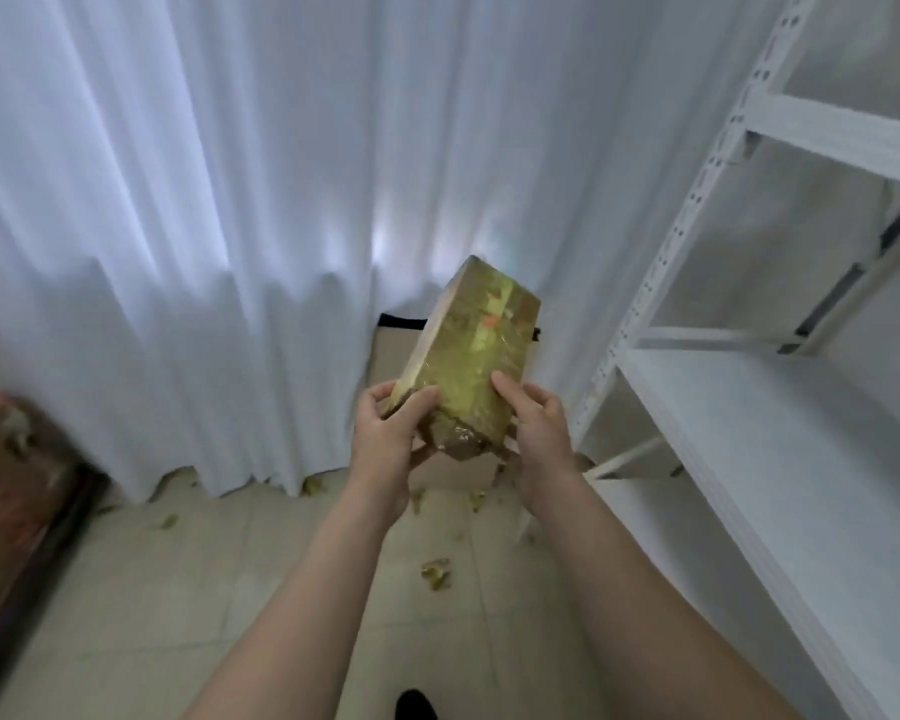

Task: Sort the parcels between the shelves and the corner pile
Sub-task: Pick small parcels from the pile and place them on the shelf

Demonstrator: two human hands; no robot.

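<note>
- Currently gripping parcel (468,356) at near end, left hand (391,431) and right hand (539,426) both curled round it.
- Probably best: swing right, level it, set flat on shelf (749,433).

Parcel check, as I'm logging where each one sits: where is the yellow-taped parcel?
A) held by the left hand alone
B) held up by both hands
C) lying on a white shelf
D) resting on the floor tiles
B: the left hand and the right hand both grip the lower end of the parcel, which is tilted in the air, clear of the shelf and the floor.
</note>
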